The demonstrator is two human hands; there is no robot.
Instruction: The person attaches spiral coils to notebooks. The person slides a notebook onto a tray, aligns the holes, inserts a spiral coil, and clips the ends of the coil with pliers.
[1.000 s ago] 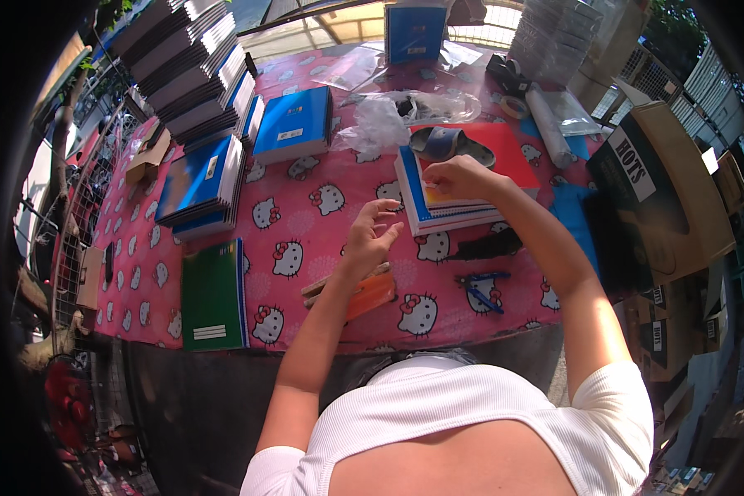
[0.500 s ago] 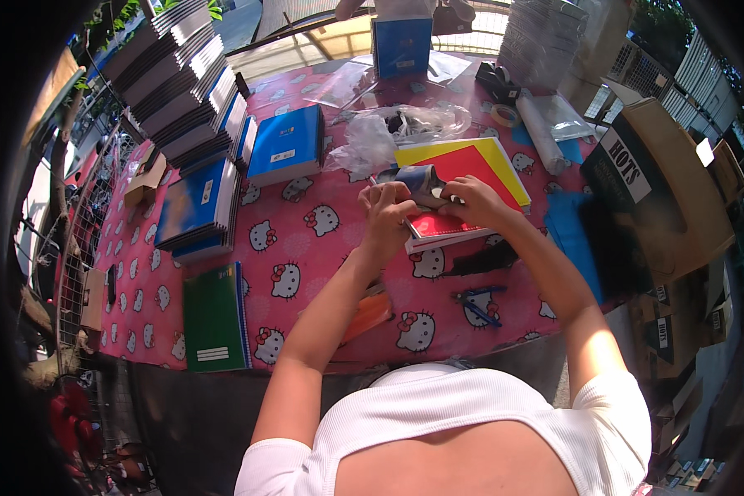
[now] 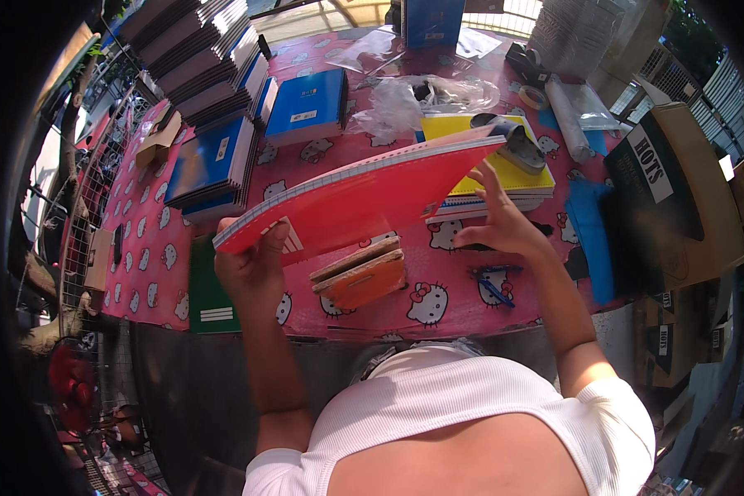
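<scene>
Head view: red notebook (image 3: 355, 202) held up aslant over the pink tablecloth (image 3: 426, 266), left hand (image 3: 252, 263) gripping one end.
Left hand closed on the notebook's near-left corner, thumb over the cover; right hand (image 3: 511, 225) spread wide, gripping nothing, fingertips by the notebook's right end, contact unclear; yellow notebook (image 3: 481, 178) tops the pile at right, sandal (image 3: 521, 147) resting on it; orange block-like item (image 3: 362, 281) sits below the red notebook, green notebook (image 3: 209, 289) partly behind the left forearm, blue-handled tool (image 3: 496, 288) near the right wrist; step in hand looks like carrying or turning the red notebook clear of the pile; next move seems to call for a firm left grip, with right fingers closing on the free end if two-handed support is wanted.
</scene>
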